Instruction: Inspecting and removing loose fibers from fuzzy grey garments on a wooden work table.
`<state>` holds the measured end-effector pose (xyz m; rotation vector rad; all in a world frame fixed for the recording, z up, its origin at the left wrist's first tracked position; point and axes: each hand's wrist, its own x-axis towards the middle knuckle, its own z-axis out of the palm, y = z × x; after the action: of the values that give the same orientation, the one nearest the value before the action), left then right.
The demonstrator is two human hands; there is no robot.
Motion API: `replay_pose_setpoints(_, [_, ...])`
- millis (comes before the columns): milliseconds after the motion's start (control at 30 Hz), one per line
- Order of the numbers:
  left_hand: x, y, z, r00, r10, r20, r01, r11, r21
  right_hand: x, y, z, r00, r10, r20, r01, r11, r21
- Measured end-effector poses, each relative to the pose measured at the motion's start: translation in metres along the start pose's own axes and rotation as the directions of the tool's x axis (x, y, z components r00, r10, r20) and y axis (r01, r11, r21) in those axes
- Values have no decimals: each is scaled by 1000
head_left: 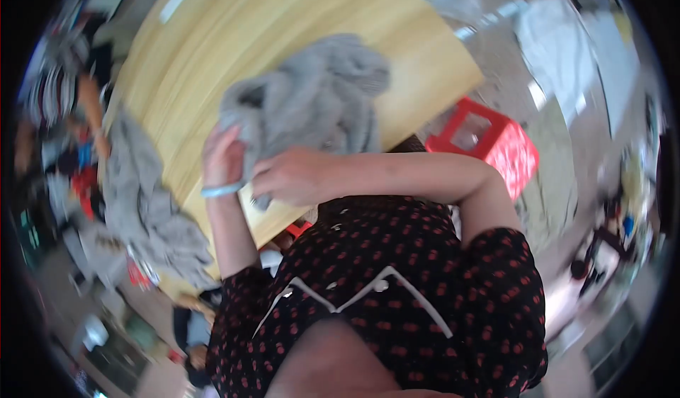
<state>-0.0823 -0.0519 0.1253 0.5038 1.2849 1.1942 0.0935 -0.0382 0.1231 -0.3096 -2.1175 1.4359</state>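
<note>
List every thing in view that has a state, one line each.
Grey garment: crumpled, lying on the wooden table, gripped at its near edge.
Second grey garment: bunched, draped over the table's left edge.
Left hand: closed on the grey garment.
Right hand: closed on the grey garment.
Red stool: upright on the floor.

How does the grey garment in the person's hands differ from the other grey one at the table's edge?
The grey garment in hand is bunched up on the wooden table, gripped by the left hand and right hand. The other grey garment lies untouched, draped over the table's left edge. Both are soft, grey and rumpled.
</note>
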Motion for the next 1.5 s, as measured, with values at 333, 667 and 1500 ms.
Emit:
replay_pose_setpoints(333, [-46, -27, -3, 986, 110, -129, -149, 923, -354, 37, 4, -18, 980, 190, -51, -185, 978, 100])
replay_pose_setpoints(667, [-78, -20, -10, 942, 241, -234, -292, 931, -217, 45, 5, 20, 944, 302, -135, -259, 928, 270])
replay_pose_setpoints(1500, [-93, -44, -28, 759, 565, -323, -404, 798, 448, 58, 15, 36, 965, 245, 91, -242, 970, -37])
